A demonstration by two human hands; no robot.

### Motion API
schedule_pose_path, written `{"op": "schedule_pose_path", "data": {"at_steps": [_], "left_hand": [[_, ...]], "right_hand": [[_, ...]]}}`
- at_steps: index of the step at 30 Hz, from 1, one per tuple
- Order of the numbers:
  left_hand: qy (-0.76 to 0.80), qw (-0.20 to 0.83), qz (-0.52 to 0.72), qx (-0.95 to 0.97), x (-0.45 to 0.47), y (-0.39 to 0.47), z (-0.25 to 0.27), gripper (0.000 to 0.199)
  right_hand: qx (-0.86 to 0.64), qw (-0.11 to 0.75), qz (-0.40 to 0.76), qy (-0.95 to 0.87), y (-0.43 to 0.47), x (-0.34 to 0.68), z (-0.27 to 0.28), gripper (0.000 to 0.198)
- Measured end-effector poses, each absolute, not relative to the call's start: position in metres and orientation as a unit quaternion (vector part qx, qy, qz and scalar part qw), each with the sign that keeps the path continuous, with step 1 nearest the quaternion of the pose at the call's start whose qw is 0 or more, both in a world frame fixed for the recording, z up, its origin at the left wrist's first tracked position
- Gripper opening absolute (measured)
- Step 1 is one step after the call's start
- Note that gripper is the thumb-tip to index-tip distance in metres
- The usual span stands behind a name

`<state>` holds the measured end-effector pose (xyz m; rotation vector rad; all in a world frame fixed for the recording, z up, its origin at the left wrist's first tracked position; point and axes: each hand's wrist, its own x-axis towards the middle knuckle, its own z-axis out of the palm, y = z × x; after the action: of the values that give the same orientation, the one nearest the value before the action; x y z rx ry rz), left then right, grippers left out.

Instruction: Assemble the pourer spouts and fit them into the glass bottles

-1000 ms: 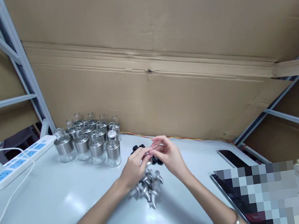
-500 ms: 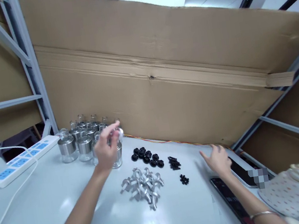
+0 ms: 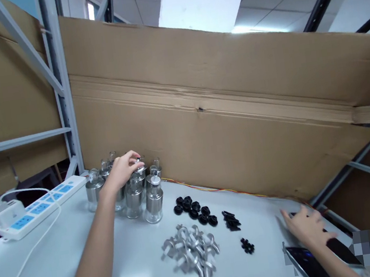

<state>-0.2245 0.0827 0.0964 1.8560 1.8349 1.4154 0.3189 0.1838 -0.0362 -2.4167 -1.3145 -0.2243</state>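
Several glass bottles with brushed-metal bands (image 3: 134, 198) stand in a cluster at the left. My left hand (image 3: 123, 169) reaches over them, its fingers curled round the top of a bottle towards the back. That bottle's neck is partly covered by the fingers. At the front of the cluster, one bottle (image 3: 154, 202) carries a whitish cap. My right hand (image 3: 306, 227), slightly blurred, hovers with fingers apart above two dark phones, holding nothing. In the middle of the table lie a heap of silvery curved metal parts (image 3: 190, 252) and several round black caps (image 3: 195, 211).
Small black strips (image 3: 231, 220) and a cluster of tiny black pieces (image 3: 247, 245) lie right of centre. A phone (image 3: 308, 265) sits near the front right. At left, a white power strip (image 3: 40, 209) has a charger and cable. A cardboard wall (image 3: 224, 147) stands behind.
My left hand has left the front bottle's cap and moved to a bottle further back. My head view has shifted, showing everything lower. My right hand stays by the phones, fingers spread.
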Motion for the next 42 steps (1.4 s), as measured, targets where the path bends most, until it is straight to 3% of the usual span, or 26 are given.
{"op": "schedule_pose_path", "data": {"at_steps": [7, 14, 21, 36, 42], "left_hand": [[0.624, 0.083, 0.458, 0.628, -0.227, 0.085, 0.098, 0.035], [0.635, 0.076, 0.461, 0.615, -0.224, 0.077, 0.108, 0.049], [0.656, 0.084, 0.454, 0.597, -0.223, 0.075, 0.111, 0.048], [0.675, 0.086, 0.392, 0.618, -0.221, 0.072, 0.118, 0.043], [0.673, 0.077, 0.385, 0.627, -0.221, 0.073, 0.117, 0.035]], "right_hand": [[-0.848, 0.242, -0.093, -0.462, 0.189, 0.305, -0.044, 0.058], [-0.854, 0.191, -0.115, -0.471, 0.191, 0.299, -0.046, 0.052], [-0.856, 0.147, -0.115, -0.482, 0.194, 0.304, -0.052, 0.051], [-0.844, 0.128, -0.111, -0.508, 0.200, 0.311, -0.038, 0.062], [-0.878, 0.153, -0.094, -0.443, 0.205, 0.307, -0.040, 0.060]]}}
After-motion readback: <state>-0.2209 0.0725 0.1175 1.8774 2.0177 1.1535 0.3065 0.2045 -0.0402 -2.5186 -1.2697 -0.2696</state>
